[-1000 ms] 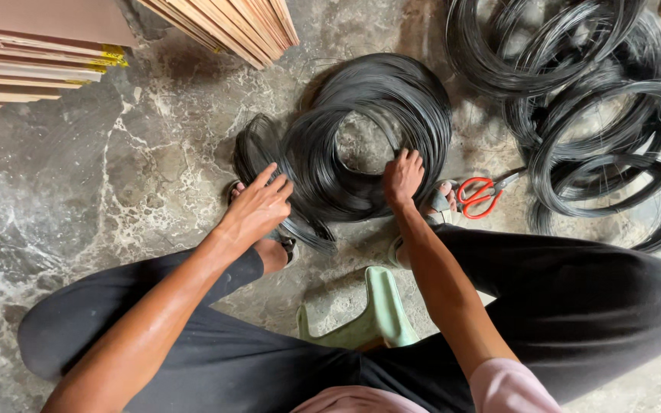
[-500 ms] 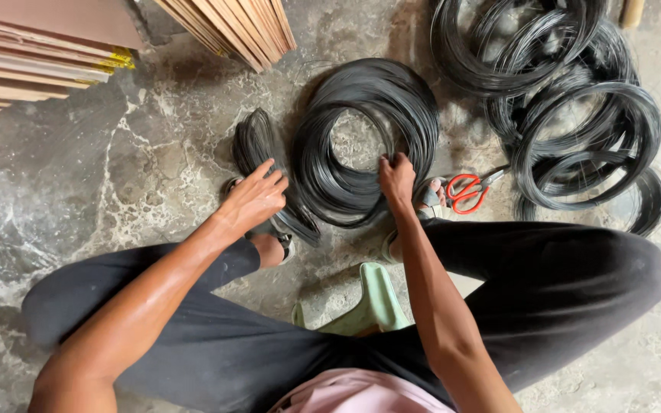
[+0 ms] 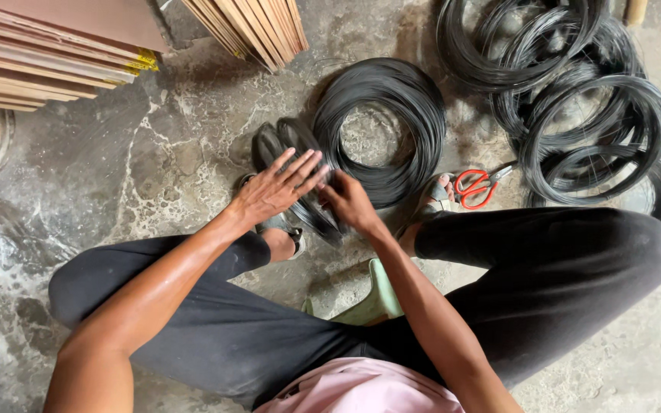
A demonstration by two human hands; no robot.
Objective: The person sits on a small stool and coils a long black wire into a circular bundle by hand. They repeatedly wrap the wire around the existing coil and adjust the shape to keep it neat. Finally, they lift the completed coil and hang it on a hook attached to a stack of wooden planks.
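Note:
I sit on a low green stool [image 3: 372,302] with my knees spread over a stone floor. A large coil of black wire [image 3: 382,130] lies flat in front of me. Beside it stands a smaller black wire bundle [image 3: 288,145], upright on edge by my left foot. My left hand [image 3: 275,187] lies flat on that bundle with fingers spread. My right hand [image 3: 350,203] pinches the bundle's lower edge, close against the left fingertips.
Red-handled scissors [image 3: 477,187] lie by my right foot. More black wire coils [image 3: 590,115] are piled at the upper right. Stacked plywood sheets [image 3: 47,53] and a leaning bundle of thin boards [image 3: 250,27] border the top left.
My right hand has moved left off the large coil's rim and now meets the left hand on the smaller bundle. The left hand stayed on the bundle. The view shifted right.

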